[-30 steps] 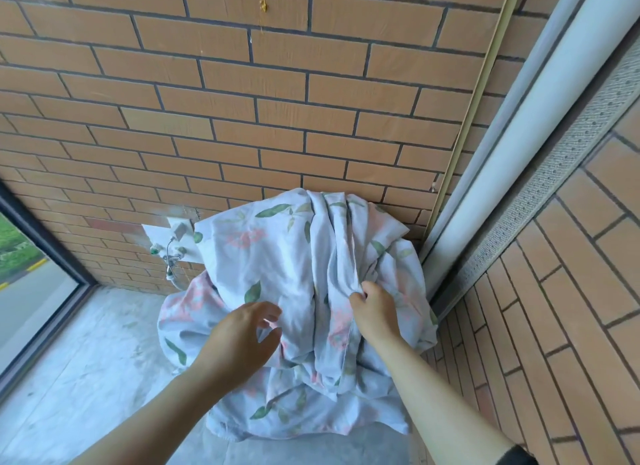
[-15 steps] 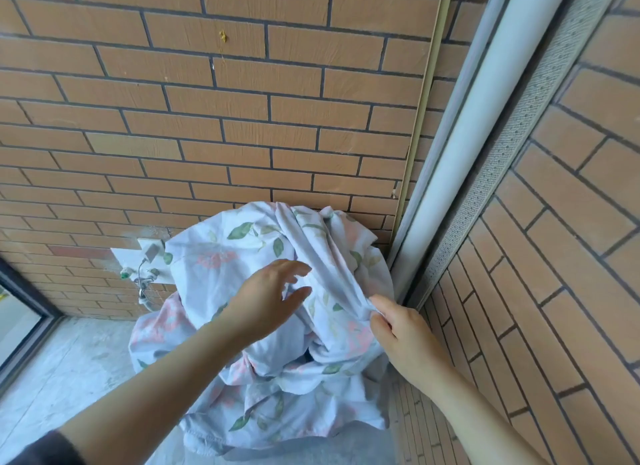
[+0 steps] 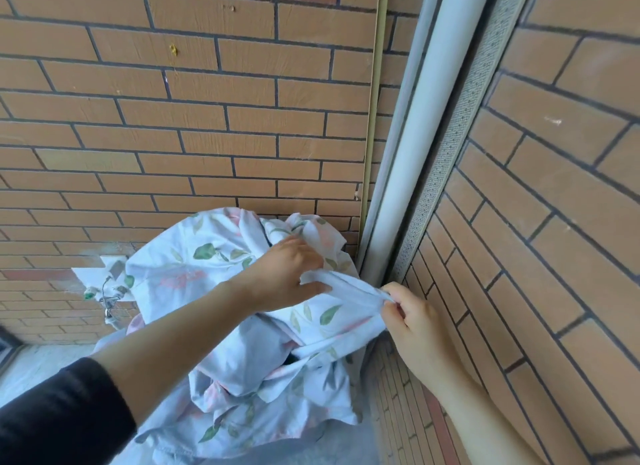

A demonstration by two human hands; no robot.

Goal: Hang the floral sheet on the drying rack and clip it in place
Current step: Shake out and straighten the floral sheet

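Observation:
The floral sheet (image 3: 214, 267), white with green leaves and pink flowers, is piled in a bunched heap in the wall corner. My right hand (image 3: 412, 319) pinches a fold of its edge and pulls it taut to the right. My left hand (image 3: 287, 274) rests on top of the heap and holds the other end of that fold between thumb and fingers. What the sheet lies on is hidden under the cloth. No drying rack or clips are in view.
Brick walls (image 3: 173, 118) meet in a corner with a white downpipe (image 3: 412, 173) and a perforated strip beside it. A tap and white fitting (image 3: 107, 291) stick out of the wall left of the sheet. Grey floor (image 3: 41, 367) lies at lower left.
My view has tilted up and closer to the corner. My left hand moved up and right across the heap, and my right hand pulled a fold of the sheet out to the right.

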